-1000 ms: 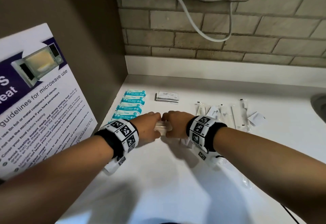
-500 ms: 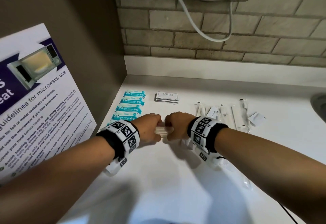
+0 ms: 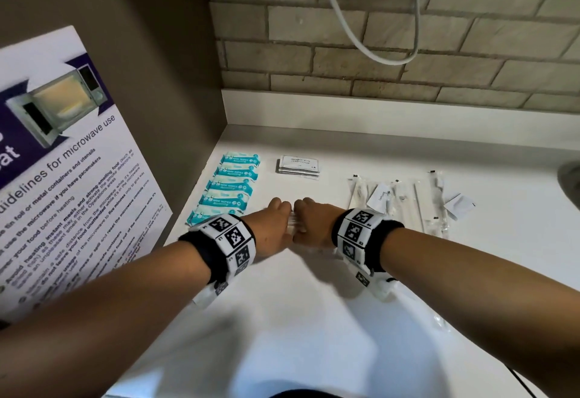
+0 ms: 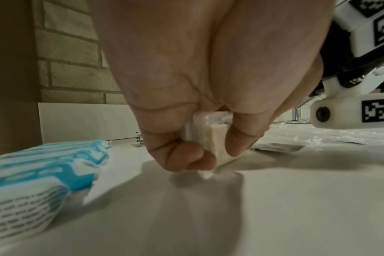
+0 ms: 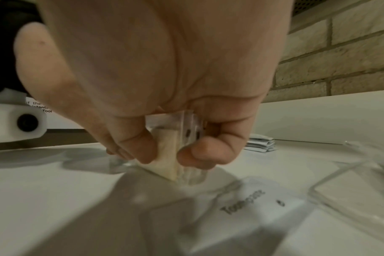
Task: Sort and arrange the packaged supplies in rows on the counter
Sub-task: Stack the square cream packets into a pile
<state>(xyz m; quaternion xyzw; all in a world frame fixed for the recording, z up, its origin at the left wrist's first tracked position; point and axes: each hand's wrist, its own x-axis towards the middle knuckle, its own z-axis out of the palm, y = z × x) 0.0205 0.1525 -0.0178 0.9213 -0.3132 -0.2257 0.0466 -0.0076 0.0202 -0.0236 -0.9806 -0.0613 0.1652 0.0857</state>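
Both hands meet over the white counter (image 3: 314, 319) and grip the same small bundle of clear-wrapped cream packets (image 3: 294, 225). My left hand (image 3: 272, 230) pinches its left end (image 4: 215, 138) between thumb and curled fingers. My right hand (image 3: 314, 225) pinches the other end (image 5: 168, 152), low over the counter. A column of teal wipe packs (image 3: 230, 189) lies to the left. A stack of white shampoo sachets (image 3: 298, 166) lies behind the hands. Clear-wrapped long items (image 3: 405, 201) lie to the right.
A brown side wall with a microwave-guidelines poster (image 3: 62, 178) closes the left. A brick wall (image 3: 408, 52) with a hanging white cable (image 3: 351, 30) stands behind. A toothpaste sachet (image 5: 248, 206) and a clear wrapper (image 5: 351, 188) lie by my right hand.
Both hands have lowered the packet bundle slightly toward the counter and kept their hold on it. The other supplies have not moved.
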